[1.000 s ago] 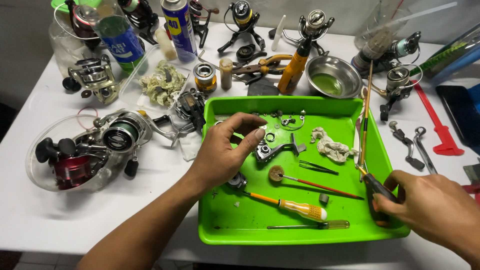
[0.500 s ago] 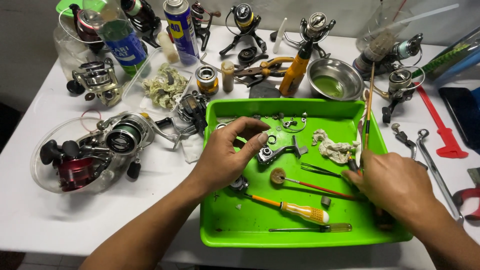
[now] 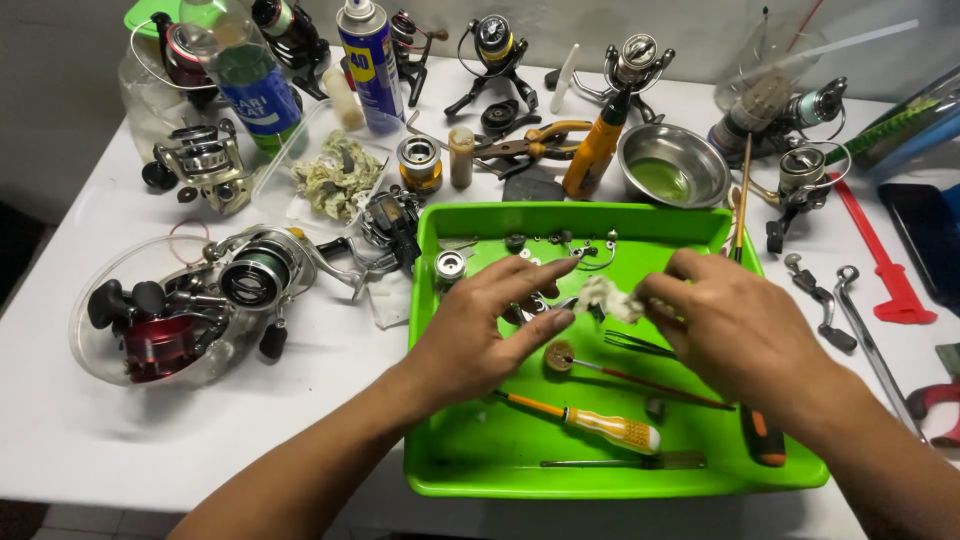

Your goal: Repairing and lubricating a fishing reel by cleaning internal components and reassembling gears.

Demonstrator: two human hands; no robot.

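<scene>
A green plastic tray (image 3: 480, 480) lies in front of me on the white table. My left hand (image 3: 490, 320) hovers over its middle with fingers spread, touching a small dark metal reel part hidden mostly beneath it. My right hand (image 3: 735, 325) pinches a crumpled whitish rag (image 3: 608, 297) between both hands. In the tray lie a yellow-handled screwdriver (image 3: 600, 425), a thin brush with a round head (image 3: 600, 365), tweezers (image 3: 635, 345), a small spool (image 3: 449, 266) and several tiny metal parts (image 3: 575, 245).
Around the tray stand several fishing reels (image 3: 250, 275), a clear bowl with a red reel (image 3: 150, 335), a spray can (image 3: 370, 60), a green bottle (image 3: 245, 85), a steel bowl (image 3: 670, 165), pliers (image 3: 525, 145), reel handles (image 3: 830, 300) and a red tool (image 3: 885, 265).
My right hand left the tray's right edge, moved toward the centre and picked up the whitish rag, bringing it next to my left hand, which stayed over the reel part.
</scene>
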